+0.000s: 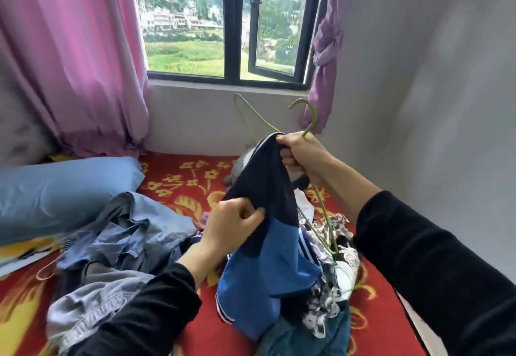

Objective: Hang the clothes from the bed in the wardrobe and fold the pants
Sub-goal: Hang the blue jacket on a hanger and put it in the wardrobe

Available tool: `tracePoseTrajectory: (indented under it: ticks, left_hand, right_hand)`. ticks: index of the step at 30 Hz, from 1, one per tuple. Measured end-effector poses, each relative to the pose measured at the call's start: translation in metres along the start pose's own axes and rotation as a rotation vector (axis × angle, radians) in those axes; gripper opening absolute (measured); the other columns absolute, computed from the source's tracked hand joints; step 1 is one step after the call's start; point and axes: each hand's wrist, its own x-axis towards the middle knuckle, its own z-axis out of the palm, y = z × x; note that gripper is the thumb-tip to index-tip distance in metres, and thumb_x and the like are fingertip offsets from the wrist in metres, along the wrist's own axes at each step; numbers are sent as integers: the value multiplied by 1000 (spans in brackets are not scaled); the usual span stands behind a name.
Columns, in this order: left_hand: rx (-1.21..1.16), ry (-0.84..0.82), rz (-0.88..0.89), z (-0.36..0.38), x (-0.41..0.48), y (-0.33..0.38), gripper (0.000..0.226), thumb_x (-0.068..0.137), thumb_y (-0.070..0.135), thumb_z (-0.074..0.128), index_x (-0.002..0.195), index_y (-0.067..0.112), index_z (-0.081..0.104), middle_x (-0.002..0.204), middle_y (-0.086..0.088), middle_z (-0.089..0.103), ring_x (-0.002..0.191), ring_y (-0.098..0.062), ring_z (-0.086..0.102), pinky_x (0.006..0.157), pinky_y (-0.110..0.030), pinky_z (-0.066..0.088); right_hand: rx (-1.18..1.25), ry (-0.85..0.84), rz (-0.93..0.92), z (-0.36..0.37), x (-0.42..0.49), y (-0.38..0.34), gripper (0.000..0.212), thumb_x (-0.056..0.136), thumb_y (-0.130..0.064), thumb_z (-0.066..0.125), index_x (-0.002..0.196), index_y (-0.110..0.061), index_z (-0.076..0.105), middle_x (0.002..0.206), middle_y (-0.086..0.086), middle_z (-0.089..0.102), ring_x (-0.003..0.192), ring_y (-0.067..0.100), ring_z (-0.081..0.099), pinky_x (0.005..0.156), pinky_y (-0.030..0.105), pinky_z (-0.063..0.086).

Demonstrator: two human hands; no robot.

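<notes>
Your right hand (pixel 300 157) grasps the green hanger (pixel 308 121) with the navy-and-blue garment (pixel 265 216), raised over the bed (pixel 181 179). Your left hand (pixel 231 227) pinches its fabric, apparently a sleeve.

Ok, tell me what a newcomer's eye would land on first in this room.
First, the navy-and-blue garment held up at centre: the right hand grips its top along with a green wire hanger, and the left hand pinches the fabric lower down. Next, the red flowered bedspread below, strewn with a pile of clothes, and the pink curtain at left beside the window.
</notes>
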Motion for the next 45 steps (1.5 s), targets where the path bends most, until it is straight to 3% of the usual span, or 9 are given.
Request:
tracePoseTrajectory:
  ticks: [7, 10, 13, 21, 24, 28, 33, 38, 45]
  left_hand:
    - [44, -545, -283, 46, -16, 27, 108, 53, 96, 45, 136, 29, 47, 132, 7, 55, 118, -21, 54, 92, -32, 46]
    - [42, -514, -309, 56, -8, 27, 55, 89, 60, 50, 119, 14, 61, 120, -8, 64, 108, -29, 60, 85, -30, 48]
    - [-321, -385, -408, 47, -1, 15, 17, 98, 27, 51, 101, 16, 64, 105, -11, 68, 99, -25, 63, 84, -33, 48]
    - [-753, -250, -549, 6, 15, 0, 23, 99, 19, 49, 87, 17, 69, 77, -3, 74, 67, -12, 70, 56, -21, 54]
    - [-799, -251, -547, -1, 21, 9, 25, 98, 25, 52, 85, 15, 71, 83, -6, 75, 75, -16, 72, 62, -25, 56]
    - [-810, -274, -566, -17, 28, 15, 32, 95, 36, 57, 97, 6, 67, 93, -13, 74, 83, -22, 71, 72, -31, 58]
    - [-905, -235, -560, -41, 33, 23, 30, 93, 37, 59, 91, 9, 66, 83, -8, 74, 75, -19, 70, 67, -29, 54]
    - [-998, -180, -531, -75, 45, 30, 38, 91, 38, 59, 70, 12, 78, 83, -10, 74, 72, -18, 72, 60, -25, 56]
    - [-1150, -102, -450, -103, 68, 40, 37, 91, 35, 59, 72, 11, 78, 85, -9, 74, 79, -19, 71, 74, -30, 56]
  right_hand:
    - [-154, -21, 18, 7, -13, 7, 32, 98, -12, 45, 67, -17, 38, 59, 3, 46, 35, 7, 31, 35, 17, 17]
    - [-142, -16, 44, 0, -12, 16, 28, 99, -11, 43, 71, -15, 41, 63, 7, 58, 33, 7, 30, 33, 16, 17]
    - [-181, 29, 81, -20, -7, 30, 21, 97, -6, 40, 77, -11, 46, 70, 10, 66, 37, 10, 30, 33, 15, 20]
    - [-283, 89, 287, -62, -29, 156, 7, 87, 4, 50, 87, 1, 56, 60, 8, 40, 41, 11, 33, 36, 20, 24]
    - [-324, -7, 367, -43, -48, 202, 33, 73, 12, 61, 105, 4, 62, 63, 2, 50, 47, 7, 44, 37, 17, 31]
    - [-299, 61, 259, -15, -55, 234, 30, 69, -4, 80, 88, -21, 63, 69, -10, 62, 65, 6, 57, 59, 16, 43]
    - [-377, 127, 183, 4, -33, 250, 32, 81, -18, 72, 113, -15, 68, 103, 4, 71, 99, 23, 64, 83, 27, 46]
    - [-323, 180, 281, 22, -9, 261, 19, 91, -26, 61, 107, -18, 68, 81, 3, 66, 73, 21, 59, 71, 33, 48]
    - [-135, 177, 383, 13, 22, 238, 22, 97, -20, 51, 76, -17, 57, 61, 1, 62, 38, 14, 52, 36, 15, 29]
